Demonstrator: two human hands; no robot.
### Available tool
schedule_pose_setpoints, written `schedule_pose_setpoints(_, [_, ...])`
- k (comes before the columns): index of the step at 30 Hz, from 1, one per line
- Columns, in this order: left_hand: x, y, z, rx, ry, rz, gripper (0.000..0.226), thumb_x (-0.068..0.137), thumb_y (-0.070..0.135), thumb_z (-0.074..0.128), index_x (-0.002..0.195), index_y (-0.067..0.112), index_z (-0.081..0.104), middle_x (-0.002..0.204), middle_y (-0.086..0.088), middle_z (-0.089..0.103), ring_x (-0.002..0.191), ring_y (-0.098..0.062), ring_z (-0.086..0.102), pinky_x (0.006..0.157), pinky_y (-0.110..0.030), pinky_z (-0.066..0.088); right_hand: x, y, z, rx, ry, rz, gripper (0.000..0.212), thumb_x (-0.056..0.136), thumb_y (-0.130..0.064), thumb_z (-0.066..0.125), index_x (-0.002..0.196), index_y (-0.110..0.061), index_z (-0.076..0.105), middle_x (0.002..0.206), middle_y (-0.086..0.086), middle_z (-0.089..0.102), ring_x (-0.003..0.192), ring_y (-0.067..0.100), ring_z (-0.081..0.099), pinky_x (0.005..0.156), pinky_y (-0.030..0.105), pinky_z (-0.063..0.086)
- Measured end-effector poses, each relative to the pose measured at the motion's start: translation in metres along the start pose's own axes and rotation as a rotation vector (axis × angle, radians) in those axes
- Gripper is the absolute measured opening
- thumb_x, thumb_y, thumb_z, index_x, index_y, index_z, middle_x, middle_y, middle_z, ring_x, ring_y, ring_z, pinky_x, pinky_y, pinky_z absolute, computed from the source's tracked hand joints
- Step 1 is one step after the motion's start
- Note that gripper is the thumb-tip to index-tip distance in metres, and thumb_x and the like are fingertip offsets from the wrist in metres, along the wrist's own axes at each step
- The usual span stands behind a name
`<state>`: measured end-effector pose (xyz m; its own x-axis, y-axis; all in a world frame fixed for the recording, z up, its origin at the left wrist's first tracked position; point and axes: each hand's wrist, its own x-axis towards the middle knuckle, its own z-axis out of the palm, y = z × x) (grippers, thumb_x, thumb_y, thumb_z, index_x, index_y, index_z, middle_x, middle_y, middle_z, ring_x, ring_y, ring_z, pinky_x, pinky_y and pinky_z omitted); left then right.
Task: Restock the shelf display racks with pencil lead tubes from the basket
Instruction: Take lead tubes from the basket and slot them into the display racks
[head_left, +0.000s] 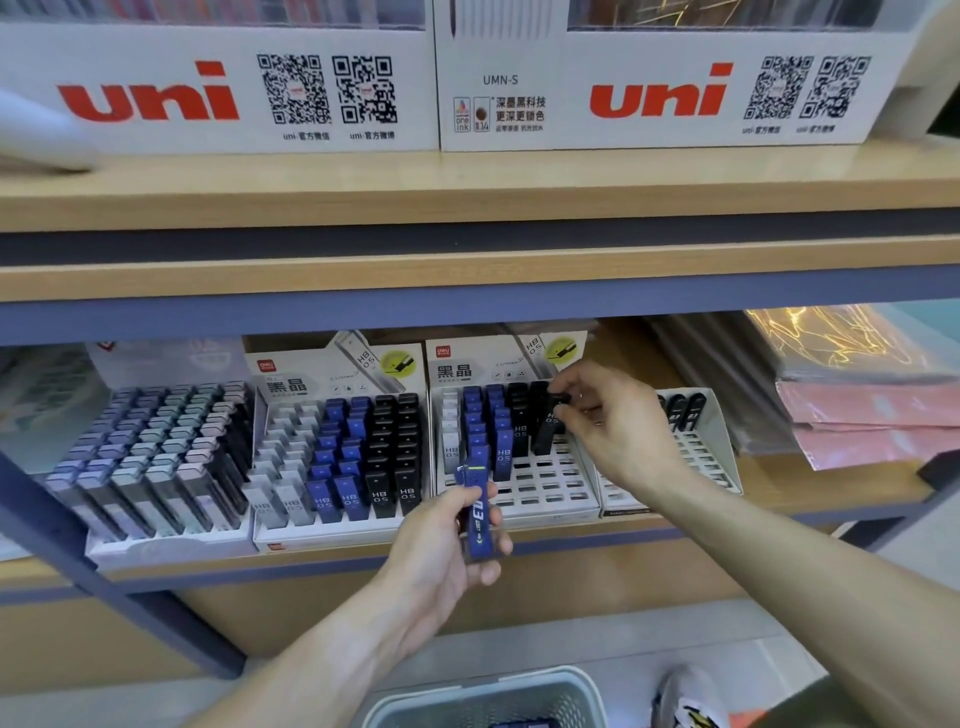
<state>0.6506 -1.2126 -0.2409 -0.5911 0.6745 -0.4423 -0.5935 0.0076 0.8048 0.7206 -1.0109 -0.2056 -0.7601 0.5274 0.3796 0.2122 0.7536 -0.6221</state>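
Note:
My left hand (447, 540) grips a bundle of blue lead tubes (480, 514) upright in front of the shelf edge. Higher up, my right hand (618, 421) pinches the cap of a black lead tube (546, 428) standing in the rightmost filled column of the half-full white rack (550, 491). That rack holds clear, blue and black tubes at its back; its front slots are bare. To its left stands a full rack (337, 457) of the same tubes. A grey basket (483, 699) sits on the floor below, with blue tubes showing inside.
A pastel-tube rack (150, 467) fills the shelf's left. Another white rack (696, 441) with a few black tubes stands behind my right wrist. Pink plastic packets (862, 415) lie at the right. White "uni" boxes (218, 93) line the upper shelf. A shoe (691, 701) is beside the basket.

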Motion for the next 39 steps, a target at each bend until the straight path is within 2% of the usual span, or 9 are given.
schedule_pose_setpoints(5, [-0.005, 0.002, 0.004, 0.02, 0.008, 0.004, 0.024, 0.101, 0.013, 0.058, 0.122, 0.001, 0.056, 0.094, -0.018, 0.071, 0.076, -0.03, 0.07, 0.044, -0.029, 0.044, 0.0, 0.005, 0.003, -0.015, -0.048, -0.013, 0.023, 0.088, -0.01, 0.073, 0.102, -0.027, 0.069, 0.095, -0.011, 0.066, 0.085, 0.003, 0.065, 0.078, 0.027, 0.056])
schedule_pose_setpoints(9, [-0.007, 0.002, 0.006, -0.025, 0.012, -0.011, 0.027, 0.098, 0.007, 0.06, 0.124, 0.0, 0.056, 0.096, -0.022, 0.073, 0.078, -0.033, 0.071, 0.048, -0.029, 0.05, -0.002, 0.005, 0.013, 0.02, -0.118, -0.048, 0.025, 0.088, -0.008, 0.073, 0.101, -0.029, 0.069, 0.094, -0.013, 0.066, 0.084, 0.001, 0.064, 0.077, 0.02, 0.054])
schedule_pose_setpoints(14, [-0.004, 0.001, 0.004, -0.06, 0.0, -0.023, 0.024, 0.099, -0.001, 0.056, 0.123, -0.005, 0.055, 0.097, -0.026, 0.073, 0.082, -0.037, 0.071, 0.054, -0.033, 0.056, -0.001, 0.0, 0.02, 0.017, -0.15, -0.12, 0.023, 0.09, -0.009, 0.072, 0.104, -0.027, 0.071, 0.094, -0.013, 0.066, 0.085, 0.002, 0.064, 0.078, 0.025, 0.056])
schedule_pose_setpoints(21, [-0.005, -0.002, 0.003, -0.013, -0.052, -0.004, 0.025, 0.1, 0.006, 0.059, 0.124, -0.001, 0.06, 0.107, -0.022, 0.075, 0.091, -0.033, 0.075, 0.062, -0.03, 0.06, 0.001, 0.006, 0.029, -0.114, -0.148, -0.12, 0.021, 0.09, -0.013, 0.073, 0.107, -0.024, 0.074, 0.096, -0.008, 0.069, 0.08, 0.009, 0.064, 0.079, 0.034, 0.057])
schedule_pose_setpoints(25, [-0.006, -0.002, 0.003, 0.008, -0.079, 0.018, 0.027, 0.099, 0.008, 0.06, 0.125, 0.0, 0.061, 0.109, -0.02, 0.075, 0.096, -0.033, 0.075, 0.065, -0.028, 0.06, 0.003, 0.001, 0.026, -0.143, -0.055, -0.071, 0.022, 0.09, -0.016, 0.072, 0.111, -0.023, 0.074, 0.1, -0.007, 0.061, 0.073, 0.008, 0.058, 0.071, 0.021, 0.047])
schedule_pose_setpoints(28, [-0.006, -0.001, 0.004, 0.009, -0.094, 0.025, 0.028, 0.098, 0.007, 0.062, 0.126, 0.0, 0.061, 0.109, -0.02, 0.076, 0.097, -0.032, 0.075, 0.068, -0.028, 0.062, -0.004, -0.011, 0.019, 0.091, -0.092, 0.12, 0.011, 0.09, -0.02, 0.073, 0.098, -0.027, 0.072, 0.079, -0.007, 0.069, 0.066, 0.006, 0.063, 0.067, 0.022, 0.053])
schedule_pose_setpoints(31, [-0.005, -0.001, 0.005, -0.003, -0.112, 0.02, 0.03, 0.097, 0.007, 0.063, 0.126, -0.001, 0.062, 0.109, -0.02, 0.075, 0.099, -0.033, 0.075, 0.069, -0.028, 0.062, -0.015, -0.019, 0.008, 0.396, -0.316, 0.343, 0.01, 0.09, -0.019, 0.076, 0.1, -0.019, 0.073, 0.08, 0.005, 0.076, 0.07, 0.016, 0.072, 0.068, 0.028, 0.059])
schedule_pose_setpoints(34, [-0.005, -0.003, 0.007, -0.022, -0.143, 0.011, 0.031, 0.097, 0.006, 0.063, 0.126, -0.002, 0.062, 0.111, -0.022, 0.074, 0.102, -0.036, 0.074, 0.071, -0.029, 0.063, -0.024, -0.017, 0.001, 0.517, -0.44, 0.391, 0.018, 0.088, -0.011, 0.078, 0.105, -0.01, 0.073, 0.086, 0.013, 0.077, 0.077, 0.023, 0.073, 0.076, 0.031, 0.062])
schedule_pose_setpoints(39, [-0.003, -0.005, 0.011, -0.094, -0.2, -0.027, 0.028, 0.099, 0.001, 0.055, 0.126, -0.004, 0.062, 0.113, -0.026, 0.072, 0.106, -0.041, 0.071, 0.076, -0.036, 0.064, -0.028, -0.013, -0.006, 0.593, -0.425, 0.417, 0.015, 0.088, -0.002, 0.075, 0.103, -0.004, 0.072, 0.09, 0.019, 0.076, 0.084, 0.027, 0.075, 0.085, 0.039, 0.062])
